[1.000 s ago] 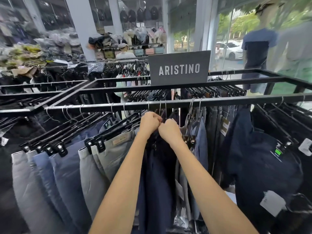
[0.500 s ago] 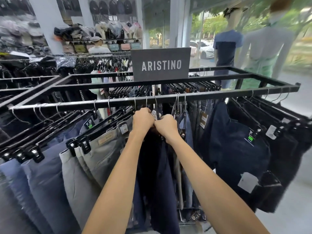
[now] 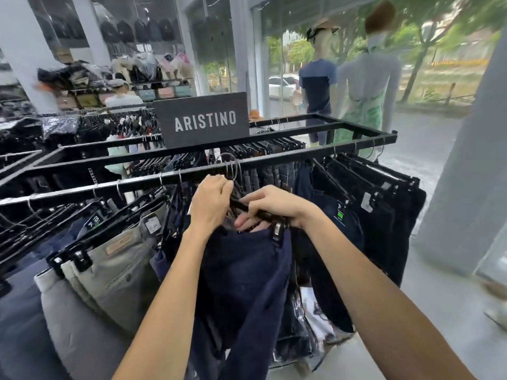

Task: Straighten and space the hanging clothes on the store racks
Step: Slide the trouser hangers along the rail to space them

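Partly hidden, both the left hand and right hand clutch a black hanger of navy trousers.

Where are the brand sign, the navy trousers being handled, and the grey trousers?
brand sign (image 3: 203,120): head view, on the lettering.
navy trousers (image 3: 241,272): head view, on the front cloth below the waistband.
grey trousers (image 3: 120,272): head view, on the hip panel.
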